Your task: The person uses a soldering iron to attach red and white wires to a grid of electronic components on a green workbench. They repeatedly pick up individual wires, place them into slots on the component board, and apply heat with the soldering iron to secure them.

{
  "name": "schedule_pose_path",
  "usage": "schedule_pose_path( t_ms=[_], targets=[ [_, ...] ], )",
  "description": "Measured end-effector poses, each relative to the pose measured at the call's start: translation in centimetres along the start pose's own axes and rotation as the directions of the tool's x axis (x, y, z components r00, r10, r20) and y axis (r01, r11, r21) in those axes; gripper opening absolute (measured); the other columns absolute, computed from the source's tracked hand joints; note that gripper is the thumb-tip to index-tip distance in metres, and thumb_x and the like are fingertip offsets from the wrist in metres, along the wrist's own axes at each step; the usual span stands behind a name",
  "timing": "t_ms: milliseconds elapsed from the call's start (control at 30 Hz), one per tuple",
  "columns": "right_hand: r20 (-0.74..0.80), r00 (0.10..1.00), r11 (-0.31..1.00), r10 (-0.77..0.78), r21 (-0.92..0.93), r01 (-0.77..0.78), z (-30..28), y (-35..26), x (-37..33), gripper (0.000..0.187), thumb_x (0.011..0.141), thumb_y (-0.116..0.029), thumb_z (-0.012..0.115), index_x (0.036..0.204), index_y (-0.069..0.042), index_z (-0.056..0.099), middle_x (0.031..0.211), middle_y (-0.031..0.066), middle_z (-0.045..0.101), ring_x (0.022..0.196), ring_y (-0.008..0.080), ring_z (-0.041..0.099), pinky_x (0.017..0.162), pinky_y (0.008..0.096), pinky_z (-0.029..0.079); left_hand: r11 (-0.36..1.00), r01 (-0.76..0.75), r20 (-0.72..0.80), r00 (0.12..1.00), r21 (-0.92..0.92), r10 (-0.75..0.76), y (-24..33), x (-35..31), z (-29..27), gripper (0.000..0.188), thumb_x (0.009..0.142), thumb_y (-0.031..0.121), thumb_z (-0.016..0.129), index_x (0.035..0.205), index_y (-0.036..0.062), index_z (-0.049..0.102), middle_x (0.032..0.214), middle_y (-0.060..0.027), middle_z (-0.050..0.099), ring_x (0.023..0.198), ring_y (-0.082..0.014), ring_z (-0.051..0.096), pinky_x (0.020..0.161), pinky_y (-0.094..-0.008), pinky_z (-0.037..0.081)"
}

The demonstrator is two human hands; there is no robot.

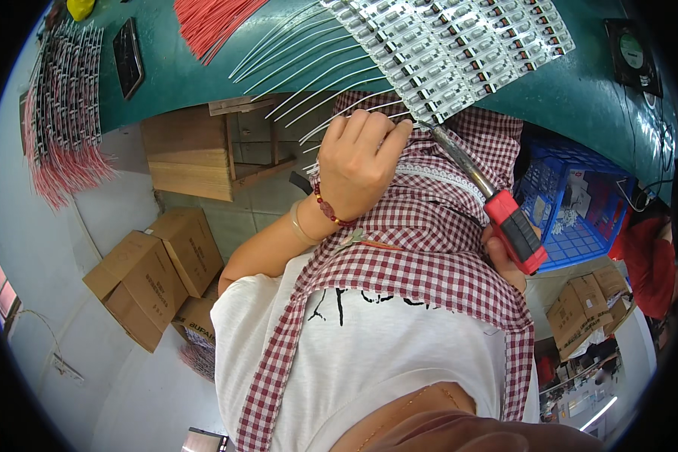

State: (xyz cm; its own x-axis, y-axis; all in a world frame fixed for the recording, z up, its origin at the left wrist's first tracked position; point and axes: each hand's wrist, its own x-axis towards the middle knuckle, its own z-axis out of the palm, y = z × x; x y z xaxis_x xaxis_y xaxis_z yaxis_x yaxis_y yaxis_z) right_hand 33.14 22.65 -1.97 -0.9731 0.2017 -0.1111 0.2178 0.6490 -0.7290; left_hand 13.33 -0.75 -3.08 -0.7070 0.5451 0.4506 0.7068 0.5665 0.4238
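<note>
A panel of small white circuit boards (459, 53) lies on the green table, its near corner at the edge in front of me. Several white wires (309, 71) stick out from its left side in a row. My left hand (361, 158) is closed at the near corner, thumb and forefinger pinched on a white wire (401, 114). My right hand (501, 260) grips a soldering iron (514, 230) by its red and black handle; the hand is partly hidden behind the handle. The iron's tip touches or nearly touches the panel's near corner, close to my left fingertips.
Loose red wires (207, 22) lie at the table's far left. Beyond them are a dark phone (128, 59) and a board panel with red wires hanging down (64, 113). A blue plastic crate (572, 203) stands at right, below a black device (631, 53). Cardboard boxes (139, 286) sit at left.
</note>
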Motion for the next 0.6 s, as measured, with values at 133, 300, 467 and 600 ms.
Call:
schedule_pose_path(
  t_ms=[133, 300, 467, 600],
  targets=[
    [0.009, 1.0, 0.998, -0.022, 0.061, 0.022, -0.4, -0.1, 0.2, 0.017, 0.071, -0.01, 0.07, 0.087, -0.005, 0.069, 0.081, 0.0112, 0.067, 0.068, 0.0287, 0.066, 0.06, 0.0357, 0.051, 1.0, 0.008, -0.003, 1.0, -0.012, -0.008, 0.0, -0.1, 0.0, 0.024, 0.067, -0.001, 0.07, 0.089, 0.0065, 0.07, 0.074, -0.0008, 0.054, 0.066, -0.0182, 0.052, 0.058, -0.0318, 0.038],
    [-0.001, 1.0, 0.971, -0.025, 0.238, 0.024, -0.7, 1.2, -0.8, 0.018, 0.071, -0.007, 0.071, 0.088, -0.003, 0.069, 0.086, 0.0125, 0.069, 0.07, 0.0289, 0.067, 0.061, 0.0355, 0.052, 1.0, 0.028, 0.009, 1.0, -0.011, -0.028, 0.0, -0.1, -0.2, 0.024, 0.067, -0.001, 0.07, 0.09, 0.0064, 0.07, 0.075, -0.0013, 0.054, 0.067, -0.0186, 0.052, 0.058, -0.0318, 0.038],
    [-0.015, 0.999, 0.995, -0.042, 0.087, 0.043, -0.1, 2.0, -1.4, 0.018, 0.071, -0.006, 0.072, 0.089, -0.004, 0.069, 0.087, 0.012, 0.069, 0.07, 0.0284, 0.067, 0.061, 0.0349, 0.052, 1.0, 0.026, 0.014, 1.0, 0.002, -0.026, 0.0, 0.0, -0.1, 0.023, 0.068, -0.001, 0.07, 0.09, 0.0066, 0.069, 0.076, -0.0016, 0.054, 0.067, -0.0186, 0.052, 0.059, -0.0321, 0.038],
    [-0.014, 0.998, 0.998, -0.054, 0.016, 0.054, 0.0, 2.1, -1.2, 0.017, 0.072, -0.007, 0.073, 0.088, -0.005, 0.068, 0.086, 0.0105, 0.068, 0.07, 0.0272, 0.067, 0.059, 0.0342, 0.052, 0.999, 0.033, 0.014, 0.999, 0.017, -0.033, 0.1, 0.0, -0.2, 0.019, 0.069, 0.0, 0.071, 0.087, 0.0071, 0.068, 0.076, -0.0016, 0.054, 0.067, -0.019, 0.052, 0.059, -0.0324, 0.038]
  ],
)
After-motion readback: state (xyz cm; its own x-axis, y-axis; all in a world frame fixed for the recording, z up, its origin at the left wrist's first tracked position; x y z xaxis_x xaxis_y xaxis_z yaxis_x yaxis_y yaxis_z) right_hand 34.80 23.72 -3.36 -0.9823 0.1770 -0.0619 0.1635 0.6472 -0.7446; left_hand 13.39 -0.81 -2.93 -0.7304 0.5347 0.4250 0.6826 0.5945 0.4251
